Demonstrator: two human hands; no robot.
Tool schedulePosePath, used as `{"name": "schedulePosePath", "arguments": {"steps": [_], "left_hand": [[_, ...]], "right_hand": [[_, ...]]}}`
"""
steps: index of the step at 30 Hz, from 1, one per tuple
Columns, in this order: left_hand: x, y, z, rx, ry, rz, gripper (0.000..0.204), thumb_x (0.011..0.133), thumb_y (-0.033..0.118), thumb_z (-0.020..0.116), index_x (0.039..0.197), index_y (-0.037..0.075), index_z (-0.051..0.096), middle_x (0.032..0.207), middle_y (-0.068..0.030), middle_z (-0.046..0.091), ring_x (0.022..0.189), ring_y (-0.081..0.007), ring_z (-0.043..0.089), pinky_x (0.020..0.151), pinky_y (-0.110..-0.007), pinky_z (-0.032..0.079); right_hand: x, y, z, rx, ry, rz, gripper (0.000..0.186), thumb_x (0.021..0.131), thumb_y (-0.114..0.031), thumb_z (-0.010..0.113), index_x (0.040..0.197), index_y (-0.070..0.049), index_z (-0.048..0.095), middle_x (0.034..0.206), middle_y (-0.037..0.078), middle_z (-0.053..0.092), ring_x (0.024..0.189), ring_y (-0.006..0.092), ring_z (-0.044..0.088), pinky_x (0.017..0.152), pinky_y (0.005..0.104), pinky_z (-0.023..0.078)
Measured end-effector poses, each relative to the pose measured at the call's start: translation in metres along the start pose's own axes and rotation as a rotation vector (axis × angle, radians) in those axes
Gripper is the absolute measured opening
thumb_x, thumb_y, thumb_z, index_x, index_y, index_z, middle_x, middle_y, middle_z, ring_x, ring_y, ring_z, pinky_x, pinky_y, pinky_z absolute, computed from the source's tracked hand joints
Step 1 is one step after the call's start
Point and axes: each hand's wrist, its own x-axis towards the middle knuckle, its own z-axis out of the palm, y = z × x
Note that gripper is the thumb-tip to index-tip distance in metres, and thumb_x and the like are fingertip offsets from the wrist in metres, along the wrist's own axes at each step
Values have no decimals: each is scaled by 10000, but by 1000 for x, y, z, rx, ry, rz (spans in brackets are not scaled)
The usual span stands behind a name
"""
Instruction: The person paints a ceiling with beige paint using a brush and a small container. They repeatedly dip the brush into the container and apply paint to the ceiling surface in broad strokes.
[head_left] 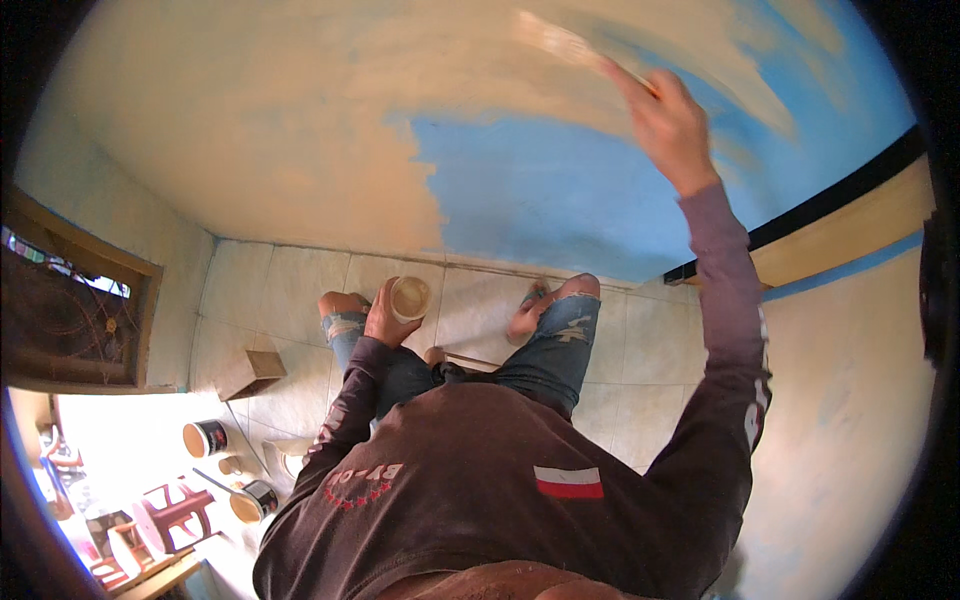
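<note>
Two hands busy at the wall [330, 200]: right hand [675, 125], upper right of frame, fingers closed round the handle of a brush [555, 40], bristles at top centre, contact unclear; left hand [381, 320], just left of centre, fingers wrapped round a cup [408, 319] of what looks like pale paint [410, 296]. Progress, my read: tan coat [220, 100] covers left and upper left; upper right only streaked, blue showing. Solid blue patch [530, 180], centre to right, uncovered. Partway.
</note>
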Motion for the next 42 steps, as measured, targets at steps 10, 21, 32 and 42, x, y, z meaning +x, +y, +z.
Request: {"name": "schedulePosePath", "arguments": {"steps": [10,21,32,42], "left_hand": [[-9,-1,0,22,100,-95,942,676,299,883,1442,41,399,1307,-209,565,1247,-395,544,1043,-469,464],[-4,-5,7,14,55,-40,947,675,274,887,1445,37,390,1305,-213,552,1239,-384,545,1053,-455,460],[-6,-8,7,15,2,-40,954,681,299,887,1451,52,380,1316,-213,550,1251,-394,538,1058,-456,461],[-1,2,1,26,-42,-70,944,673,300,892,1432,38,396,1338,-210,543,1266,-384,538,1063,-449,465]], "right_hand": [[59,0,72,-63,53,-71,608,846,-57,621,1406,-294,601,868,35,534,826,214,608,701,341,572],[-97,118,-41,-269,-293,173,556,917,-78,583,1431,-290,572,900,93,518,817,287,605,709,411,551],[-212,156,-132,-395,-326,505,542,934,-25,583,1436,-228,577,898,105,496,819,289,571,745,402,521],[-136,122,-97,-328,-315,360,595,898,-26,597,1424,-303,582,909,79,506,799,269,602,689,403,552]]}}
